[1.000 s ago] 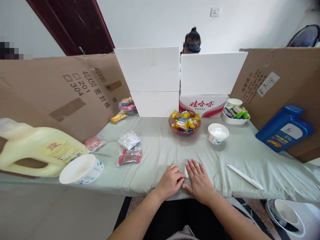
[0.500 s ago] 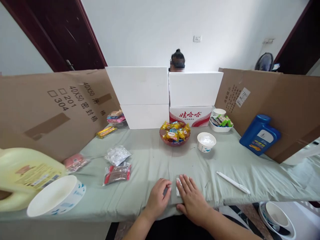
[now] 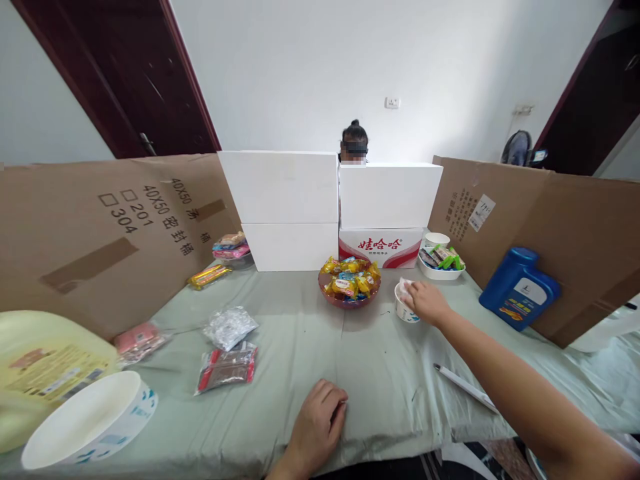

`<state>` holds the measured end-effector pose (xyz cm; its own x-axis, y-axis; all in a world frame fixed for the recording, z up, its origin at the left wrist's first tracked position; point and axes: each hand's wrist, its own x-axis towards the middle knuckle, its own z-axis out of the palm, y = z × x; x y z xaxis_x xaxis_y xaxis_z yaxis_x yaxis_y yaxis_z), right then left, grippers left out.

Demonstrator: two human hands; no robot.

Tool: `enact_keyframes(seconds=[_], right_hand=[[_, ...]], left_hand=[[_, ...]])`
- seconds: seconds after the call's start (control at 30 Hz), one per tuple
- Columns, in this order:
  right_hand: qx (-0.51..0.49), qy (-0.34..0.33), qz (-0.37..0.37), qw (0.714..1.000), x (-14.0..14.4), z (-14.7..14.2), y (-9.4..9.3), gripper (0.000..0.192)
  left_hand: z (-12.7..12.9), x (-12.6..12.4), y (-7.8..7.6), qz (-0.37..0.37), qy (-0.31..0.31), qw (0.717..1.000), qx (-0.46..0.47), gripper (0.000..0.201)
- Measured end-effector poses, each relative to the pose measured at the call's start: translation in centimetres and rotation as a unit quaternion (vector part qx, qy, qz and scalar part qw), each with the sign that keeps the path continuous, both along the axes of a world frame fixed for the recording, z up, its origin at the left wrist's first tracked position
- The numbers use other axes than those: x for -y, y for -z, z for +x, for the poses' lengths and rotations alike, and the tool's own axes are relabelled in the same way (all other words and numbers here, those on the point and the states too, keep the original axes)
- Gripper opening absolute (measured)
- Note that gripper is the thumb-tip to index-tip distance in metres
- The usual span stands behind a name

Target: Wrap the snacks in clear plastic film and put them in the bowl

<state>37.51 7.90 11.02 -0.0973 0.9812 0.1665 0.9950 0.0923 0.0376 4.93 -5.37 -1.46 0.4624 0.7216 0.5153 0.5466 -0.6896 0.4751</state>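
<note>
My right hand [image 3: 425, 301] reaches over a small white paper cup [image 3: 407, 311] with a printed pattern. Its fingers pinch a crinkled whitish plastic piece [image 3: 404, 288] at the cup's rim; I cannot tell whether it is one piece or several. My left hand [image 3: 320, 421] rests on the cloth near the front edge, fingers curled, with nothing visible in them. Just left of the cup stands a reddish glass bowl [image 3: 345, 303] heaped with yellow and blue wrapped candies [image 3: 347, 280]. A white capped pen-like stick [image 3: 465, 387] lies under my right forearm.
Left are a brown packet [image 3: 227, 368], a silvery packet [image 3: 230, 327], pink packets [image 3: 141, 339], a large paper bowl [image 3: 93, 423] and a yellowish jug [image 3: 45, 367]. A blue bottle [image 3: 520, 290] stands right. White boxes [image 3: 287, 213] and cardboard [image 3: 100, 233] wall the table; a person sits behind.
My right hand has left the table's front, where it lay flat on a small whitish piece, and moved forward to the cup. That spot is now bare. My left hand has curled more.
</note>
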Motion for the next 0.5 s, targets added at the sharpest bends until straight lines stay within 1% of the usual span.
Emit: enact_keyframes(seconds=[0.07, 0.13, 0.2, 0.3, 0.37, 0.4, 0.43, 0.47, 0.5], right_hand=[[0.013, 0.0, -0.074, 0.997, -0.9, 0.1, 1.3, 0.052], [0.027, 0.009, -0.126, 0.992, -1.2, 0.3, 2.2, 0.061], [0.043, 0.016, -0.151, 0.987, -1.3, 0.3, 2.4, 0.065], [0.068, 0.012, -0.154, 0.986, -0.6, -0.1, 1.9, 0.06], [0.083, -0.003, -0.117, 0.99, 0.5, -0.7, 1.9, 0.057], [0.088, -0.011, -0.081, 0.993, 1.3, -0.9, 2.2, 0.056], [0.076, -0.039, -0.01, 0.996, 2.3, -1.2, 2.7, 0.051], [0.051, -0.086, 0.041, 0.994, 3.5, -1.3, 3.5, 0.046], [0.017, -0.145, 0.065, 0.987, 4.9, -1.5, 4.5, 0.045]], left_hand=[[0.0, -0.1, 0.0, 0.0, 0.005, 1.0, 0.002, 0.013], [0.0, -0.1, 0.0, 0.0, 0.003, 1.0, 0.002, 0.013], [0.3, 0.0, -0.1, 0.002, -0.01, 1.0, 0.001, 0.013], [0.7, 0.4, -0.3, 0.004, -0.023, 1.0, 0.002, 0.013], [0.5, 0.7, -0.5, -0.005, -0.012, 1.0, 0.023, 0.013], [0.2, 0.7, -0.6, -0.014, -0.005, 0.999, 0.041, 0.014], [-0.4, 0.6, -0.7, -0.023, -0.004, 0.998, 0.061, 0.016], [-1.2, 0.5, -0.9, -0.029, -0.011, 0.997, 0.077, 0.017], [-2.4, 0.2, -1.1, -0.028, -0.028, 0.995, 0.087, 0.018]])
